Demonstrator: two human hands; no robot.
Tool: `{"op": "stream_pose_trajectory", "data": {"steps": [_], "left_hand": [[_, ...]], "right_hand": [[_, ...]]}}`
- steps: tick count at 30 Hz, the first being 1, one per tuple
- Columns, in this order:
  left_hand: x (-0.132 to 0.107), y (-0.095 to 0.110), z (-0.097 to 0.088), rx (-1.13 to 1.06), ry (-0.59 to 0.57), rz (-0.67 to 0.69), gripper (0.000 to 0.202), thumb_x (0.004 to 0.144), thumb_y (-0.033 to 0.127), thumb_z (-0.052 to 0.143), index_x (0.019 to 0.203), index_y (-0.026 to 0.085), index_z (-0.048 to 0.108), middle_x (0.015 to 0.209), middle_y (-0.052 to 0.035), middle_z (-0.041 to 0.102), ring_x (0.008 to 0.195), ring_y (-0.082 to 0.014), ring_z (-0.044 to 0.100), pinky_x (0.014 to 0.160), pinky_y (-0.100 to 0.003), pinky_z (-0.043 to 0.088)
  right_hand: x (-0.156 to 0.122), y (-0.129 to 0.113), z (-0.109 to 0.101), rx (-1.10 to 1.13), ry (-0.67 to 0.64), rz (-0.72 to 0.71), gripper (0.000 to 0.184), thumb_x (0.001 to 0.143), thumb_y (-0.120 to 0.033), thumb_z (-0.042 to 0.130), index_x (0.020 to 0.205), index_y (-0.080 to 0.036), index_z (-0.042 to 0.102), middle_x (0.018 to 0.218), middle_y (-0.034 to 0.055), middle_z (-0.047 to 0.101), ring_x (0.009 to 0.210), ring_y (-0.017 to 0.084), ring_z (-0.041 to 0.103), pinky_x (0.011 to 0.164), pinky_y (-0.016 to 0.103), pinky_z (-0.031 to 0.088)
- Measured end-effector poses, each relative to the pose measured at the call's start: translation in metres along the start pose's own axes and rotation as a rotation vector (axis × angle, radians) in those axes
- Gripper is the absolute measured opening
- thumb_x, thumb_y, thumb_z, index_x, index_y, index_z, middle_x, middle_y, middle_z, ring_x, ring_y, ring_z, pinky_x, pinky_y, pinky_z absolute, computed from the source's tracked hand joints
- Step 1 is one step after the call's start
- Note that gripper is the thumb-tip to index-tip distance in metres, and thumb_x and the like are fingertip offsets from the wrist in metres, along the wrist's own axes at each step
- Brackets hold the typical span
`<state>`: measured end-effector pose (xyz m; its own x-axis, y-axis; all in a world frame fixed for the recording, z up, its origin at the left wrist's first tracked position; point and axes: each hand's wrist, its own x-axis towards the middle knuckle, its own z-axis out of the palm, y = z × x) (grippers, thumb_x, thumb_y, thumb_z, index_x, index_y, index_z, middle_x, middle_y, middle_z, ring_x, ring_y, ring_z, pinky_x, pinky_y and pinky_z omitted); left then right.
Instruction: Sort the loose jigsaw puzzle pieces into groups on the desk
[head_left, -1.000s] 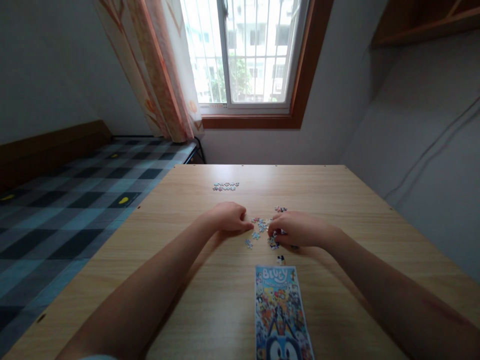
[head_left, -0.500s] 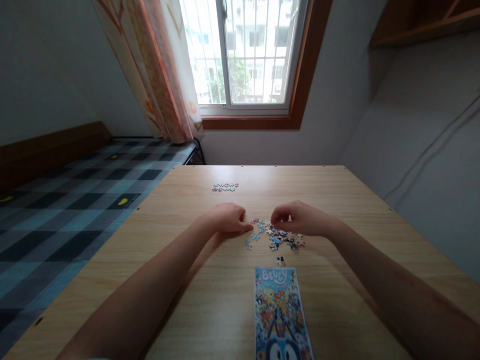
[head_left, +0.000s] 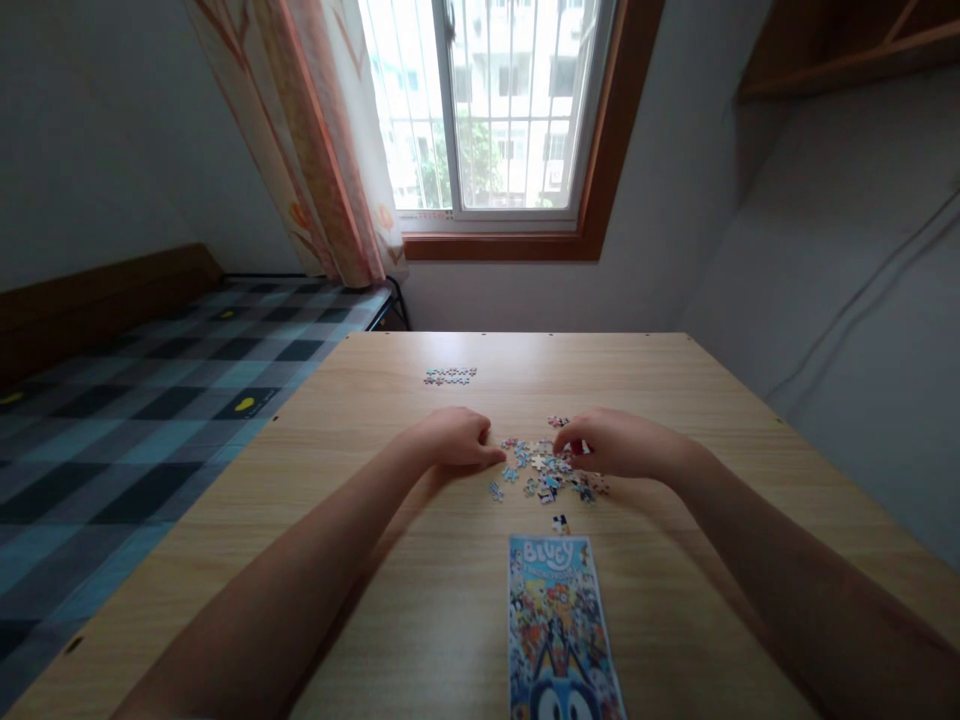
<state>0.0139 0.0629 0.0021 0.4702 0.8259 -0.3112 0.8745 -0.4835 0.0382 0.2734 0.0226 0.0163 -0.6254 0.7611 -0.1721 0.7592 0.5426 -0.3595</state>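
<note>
My right hand (head_left: 600, 440) reaches over the right side of a loose heap of jigsaw puzzle pieces (head_left: 538, 463). Its fingers are bent down and closed at a small puzzle piece among the others, partly hidden by the hand. At the heap's left edge my left hand (head_left: 459, 437) rests on the table, fingers curled in and thumb pointing toward the pieces. Whatever may be under its fingers is hidden. Behind the right fingertips lies a small group of pieces (head_left: 558, 421). A single piece (head_left: 496, 491) is at the near left, and another (head_left: 561, 524) at the near side.
A colourful Bluey picture sheet or box (head_left: 559, 620) lies at the table's near side. Two short rows of joined pieces (head_left: 450, 376) are farther back on the wooden table (head_left: 420, 620). Beyond the left edge stands a bed with a checked cover (head_left: 187, 400).
My right hand has shifted slightly right, with its fingers lower. The small group of pieces behind its fingertips now shows. My left hand has stayed in place.
</note>
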Motion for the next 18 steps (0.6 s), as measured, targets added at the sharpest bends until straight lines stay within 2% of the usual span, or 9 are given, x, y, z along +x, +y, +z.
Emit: {"op": "stream_pose_trajectory", "data": {"steps": [4, 9, 13, 18], "left_hand": [[-0.002, 0.001, -0.002, -0.004, 0.005, 0.008, 0.058, 0.073, 0.074, 0.049, 0.084, 0.021, 0.070, 0.091, -0.0116, 0.072, 0.080, -0.0241, 0.062, 0.070, -0.033, 0.045], [-0.001, 0.000, -0.001, 0.002, 0.011, 0.020, 0.057, 0.073, 0.073, 0.049, 0.083, 0.021, 0.070, 0.089, -0.0114, 0.071, 0.077, -0.0241, 0.061, 0.068, -0.034, 0.044], [0.001, -0.001, 0.000, 0.005, 0.009, 0.012, 0.059, 0.073, 0.074, 0.048, 0.085, 0.021, 0.071, 0.091, -0.0122, 0.071, 0.080, -0.0247, 0.061, 0.071, -0.034, 0.044], [-0.001, -0.001, -0.001, 0.003, 0.001, 0.016, 0.059, 0.074, 0.074, 0.048, 0.088, 0.021, 0.071, 0.094, -0.0116, 0.072, 0.081, -0.0242, 0.061, 0.071, -0.033, 0.044]], "right_hand": [[0.000, 0.005, 0.005, 0.001, -0.076, 0.063, 0.035, 0.071, -0.018, 0.063, 0.105, -0.024, 0.071, 0.086, 0.0020, 0.069, 0.068, 0.011, 0.057, 0.059, 0.021, 0.035], [0.004, 0.007, 0.015, -0.023, -0.068, 0.074, 0.027, 0.072, -0.019, 0.060, 0.096, -0.022, 0.071, 0.088, 0.0023, 0.069, 0.068, 0.010, 0.055, 0.058, 0.020, 0.033], [0.004, 0.004, 0.011, -0.025, -0.077, 0.074, 0.024, 0.074, -0.021, 0.060, 0.094, -0.022, 0.073, 0.083, 0.0021, 0.070, 0.066, 0.011, 0.055, 0.059, 0.021, 0.034], [0.001, 0.001, -0.002, -0.028, 0.039, 0.028, 0.022, 0.083, -0.026, 0.056, 0.090, -0.019, 0.076, 0.082, 0.0055, 0.071, 0.068, 0.012, 0.056, 0.064, 0.023, 0.037]]}}
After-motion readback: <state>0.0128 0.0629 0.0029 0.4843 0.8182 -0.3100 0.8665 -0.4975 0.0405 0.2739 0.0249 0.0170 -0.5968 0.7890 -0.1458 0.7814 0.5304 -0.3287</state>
